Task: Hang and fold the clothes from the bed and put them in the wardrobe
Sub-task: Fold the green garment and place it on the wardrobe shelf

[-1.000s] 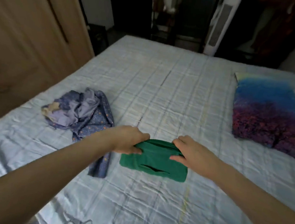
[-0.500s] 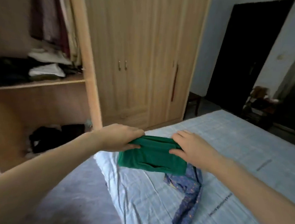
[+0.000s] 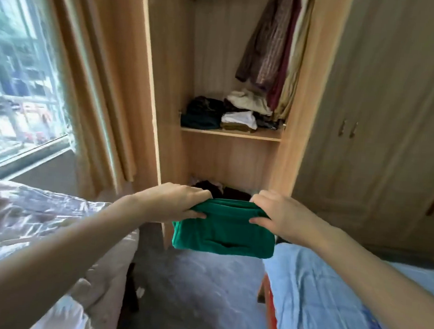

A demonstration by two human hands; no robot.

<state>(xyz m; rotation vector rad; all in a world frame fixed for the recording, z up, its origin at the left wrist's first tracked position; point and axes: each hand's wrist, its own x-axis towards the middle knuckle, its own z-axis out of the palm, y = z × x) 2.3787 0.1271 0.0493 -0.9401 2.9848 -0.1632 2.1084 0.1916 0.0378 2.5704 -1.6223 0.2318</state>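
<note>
The left hand and the right hand each pinch one top corner of a folded green knit garment, thumbs in front, fingers curled over the upper edge. The garment hangs between them as a flat rectangle, held in the air and touching nothing else.

Beyond the hands stands the open compartment of a light wooden wardrobe. Above hand level, a wooden shelf carries stacks of folded dark and pale clothes, and above those, several hanging brown, maroon and cream garments reach down toward the stacks. Just behind the green garment's top edge, in the compartment under the shelf, lies a dark heap of clothing, partly hidden.

To the right of the right hand are the wardrobe's closed doors. Below the right forearm lies a bed with a pale blue checked sheet. Left of the left hand hang tan curtains beside a bright window, and under the left forearm sits a shiny crumpled silvery cover. Below the garment is grey floor.
</note>
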